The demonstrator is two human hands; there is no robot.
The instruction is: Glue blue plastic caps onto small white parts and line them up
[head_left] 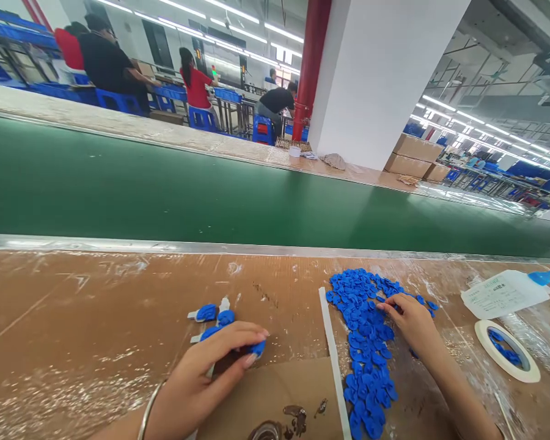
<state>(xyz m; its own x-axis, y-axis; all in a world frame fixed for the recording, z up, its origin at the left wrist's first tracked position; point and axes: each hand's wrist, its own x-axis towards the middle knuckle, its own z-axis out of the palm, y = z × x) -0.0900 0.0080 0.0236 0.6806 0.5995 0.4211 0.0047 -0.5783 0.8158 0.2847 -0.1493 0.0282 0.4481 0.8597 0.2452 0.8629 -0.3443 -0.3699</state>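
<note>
Pinching, left hand [204, 379]: thumb and forefinger closed on a small blue plastic-looking piece [258, 348], partly hidden by the fingers, above the far edge of a flat brown cardboard sheet [242, 403] with dark stains. Right hand [412, 321]: thumb and forefinger tips nearly together at the pile's edge; whether they grip a piece, cannot tell.

Between the hands, running towards the wearer: one narrow white strip [333, 360]. Against the right fingertips and to their left: one long loose pile of small blue rounded flat pieces [364, 348], many overlapping. Handling note, by judgement: take a single piece by its rim from the pile's edge, fingertips only, keeping the left pinch light and steady.

Just beyond the left hand: several blue pieces with white tabs [206, 313]. Right of the right hand: one cream ring-shaped tape roll [483, 336], blue pieces inside; farther on, one translucent white bottle with blue spout [502, 295], lying flat. All on the brown bench [96, 299].

Beyond both hands: one smooth green belt [165, 189]; past it, seated co-workers [199, 85].
</note>
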